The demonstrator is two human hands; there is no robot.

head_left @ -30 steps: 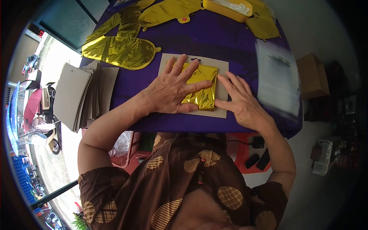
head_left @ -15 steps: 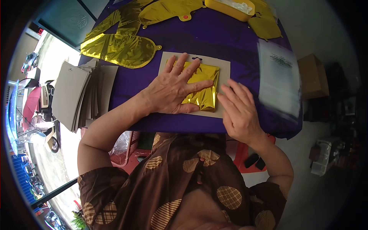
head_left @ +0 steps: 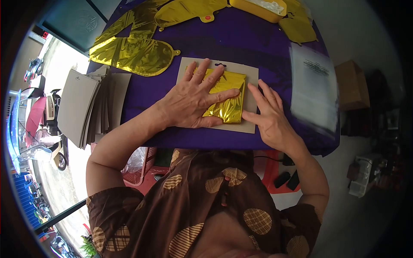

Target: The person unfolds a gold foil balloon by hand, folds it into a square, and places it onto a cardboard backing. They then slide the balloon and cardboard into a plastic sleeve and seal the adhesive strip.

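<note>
A folded gold foil balloon [head_left: 234, 105] lies on a grey-brown cardboard card [head_left: 251, 77] that has a hanger slot at its far edge. My left hand [head_left: 193, 96] is spread flat over the balloon, pressing it against the card, and hides its left part. At the right edge of the card, my right hand [head_left: 271, 114] has its fingers apart, with the thumb tip close to the balloon's lower right side. Nothing is in the right hand.
More flat gold foil balloons [head_left: 137, 56] lie across the far side of the purple tablecloth [head_left: 232, 38]. A yellow tray [head_left: 258, 12] holds white pieces. Stacked cards [head_left: 81, 107] stand at left, clear plastic bags [head_left: 314, 90] at right, a cardboard box [head_left: 352, 86] beyond.
My right hand has spread its fingers and shifted slightly right and up, with the thumb now apart from them. My left hand stays flat on the balloon.
</note>
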